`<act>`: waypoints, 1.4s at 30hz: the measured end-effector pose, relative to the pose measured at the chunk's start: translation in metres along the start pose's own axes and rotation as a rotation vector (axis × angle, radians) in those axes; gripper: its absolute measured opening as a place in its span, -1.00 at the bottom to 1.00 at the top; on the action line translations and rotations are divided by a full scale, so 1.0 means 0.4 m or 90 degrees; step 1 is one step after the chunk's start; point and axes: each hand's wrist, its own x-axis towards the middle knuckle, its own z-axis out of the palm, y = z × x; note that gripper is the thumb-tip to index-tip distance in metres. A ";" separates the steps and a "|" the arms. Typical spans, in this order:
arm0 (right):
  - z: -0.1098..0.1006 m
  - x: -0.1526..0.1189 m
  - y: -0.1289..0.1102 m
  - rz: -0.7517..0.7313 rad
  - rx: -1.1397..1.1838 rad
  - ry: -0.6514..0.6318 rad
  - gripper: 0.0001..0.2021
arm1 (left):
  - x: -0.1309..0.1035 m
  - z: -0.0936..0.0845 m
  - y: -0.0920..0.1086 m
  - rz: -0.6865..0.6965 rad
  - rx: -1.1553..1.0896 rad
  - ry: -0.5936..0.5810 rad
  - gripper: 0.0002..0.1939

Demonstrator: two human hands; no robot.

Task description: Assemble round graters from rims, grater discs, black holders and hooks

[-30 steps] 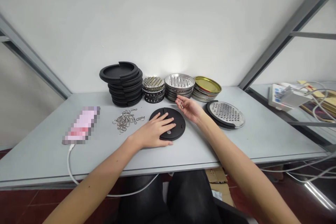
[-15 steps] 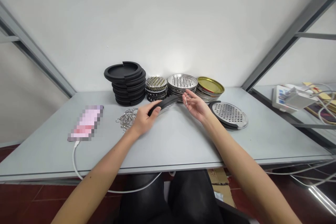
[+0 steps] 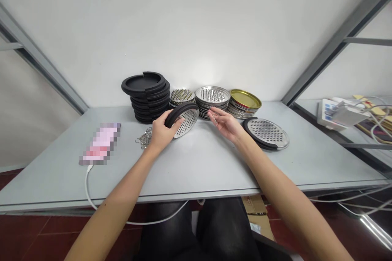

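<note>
My left hand [image 3: 164, 130] grips a round grater [image 3: 187, 123] by its black rim, thumb on the perforated metal face. The grater is tilted up off the table, its holes turned toward the right. To its right, apart from it, my right hand [image 3: 228, 124] pinches a small bent metal wire piece [image 3: 214, 119] at the fingertips. Beside my left wrist lies a pile of similar wire pieces [image 3: 143, 138], partly hidden by the hand. Near my right forearm, a grater with a black rim [image 3: 266, 133] lies flat on the table.
Along the wall stand stacks of black rings [image 3: 150, 102], spiked discs [image 3: 182, 97], silver grater plates [image 3: 212, 97] and gold-topped round plates [image 3: 246, 99]. A phone [image 3: 101, 142] with a white cable [image 3: 86, 187] lies at the left. Metal frame posts [image 3: 333, 45] flank the table [image 3: 196, 171].
My left hand has turned the grater from edge-on to showing its perforated face, moving slightly left. My right hand has shifted slightly left, still pinching the wire piece.
</note>
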 end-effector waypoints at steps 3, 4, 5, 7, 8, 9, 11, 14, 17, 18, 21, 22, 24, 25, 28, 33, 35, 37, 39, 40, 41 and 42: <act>0.003 -0.002 0.005 0.000 -0.027 -0.022 -0.60 | 0.002 -0.001 0.003 -0.031 -0.020 -0.008 -0.68; 0.005 -0.004 0.007 0.001 -0.032 -0.027 -0.61 | 0.003 -0.003 0.004 -0.032 -0.013 -0.005 -0.71; 0.007 -0.005 0.008 0.003 -0.035 -0.031 -0.62 | 0.003 -0.004 0.005 -0.030 -0.003 -0.001 -0.74; 0.011 -0.008 0.009 0.005 -0.042 -0.035 -0.64 | 0.004 -0.006 0.006 -0.024 0.008 0.012 -0.79; 0.012 -0.009 0.009 0.004 -0.044 -0.036 -0.65 | 0.005 -0.006 0.006 -0.026 0.006 0.020 -0.79; 0.012 -0.010 0.009 0.004 -0.046 -0.036 -0.67 | 0.007 -0.005 0.004 -0.034 -0.008 0.030 -0.79; 0.011 -0.011 0.007 0.010 -0.050 -0.038 -0.70 | 0.010 -0.001 0.000 -0.083 -0.088 0.060 -0.74; 0.007 -0.012 0.005 0.027 -0.055 -0.060 -0.68 | 0.017 0.007 -0.010 -0.219 -0.289 0.103 -0.61; 0.002 -0.012 0.006 0.029 -0.065 -0.103 -0.62 | 0.022 0.008 -0.013 -0.326 -0.428 0.112 -0.55; 0.001 -0.012 0.006 0.031 -0.070 -0.115 -0.60 | 0.023 0.007 -0.011 -0.347 -0.456 0.108 -0.54; -0.001 -0.011 0.007 0.040 -0.088 -0.123 -0.59 | 0.023 0.001 -0.002 -0.393 -0.509 0.092 -0.54; -0.001 -0.011 0.007 0.039 -0.093 -0.119 -0.60 | 0.023 -0.001 0.002 -0.406 -0.520 0.086 -0.54; -0.002 -0.010 0.006 0.028 -0.108 -0.104 -0.63 | 0.022 -0.004 0.010 -0.423 -0.538 0.073 -0.54; -0.002 -0.010 0.006 0.022 -0.118 -0.099 -0.63 | 0.022 -0.004 0.013 -0.424 -0.546 0.065 -0.54; 0.000 -0.010 0.004 0.003 -0.156 -0.096 -0.63 | 0.021 -0.004 0.017 -0.404 -0.558 0.042 -0.55; 0.008 -0.015 -0.001 -0.014 -0.158 -0.095 -0.65 | 0.018 0.000 0.012 -0.361 -0.527 0.014 -0.55; 0.009 -0.017 -0.002 -0.005 -0.151 -0.091 -0.67 | 0.015 -0.001 0.010 -0.289 -0.463 0.018 -0.58; 0.007 -0.017 -0.002 0.005 -0.154 -0.089 -0.66 | 0.010 -0.006 0.009 -0.158 -0.321 0.033 -0.64; 0.003 -0.016 -0.001 0.002 -0.163 -0.085 -0.63 | 0.001 -0.012 0.008 0.004 -0.141 0.016 -0.72; 0.000 -0.015 -0.001 -0.005 -0.168 -0.082 -0.63 | -0.005 -0.014 0.007 0.086 -0.064 -0.017 -0.75; -0.002 -0.013 -0.002 -0.016 -0.173 -0.077 -0.62 | -0.011 -0.015 0.006 0.168 -0.008 -0.065 -0.75; -0.004 -0.012 -0.002 -0.029 -0.176 -0.070 -0.62 | -0.018 -0.013 0.004 0.242 0.028 -0.116 -0.73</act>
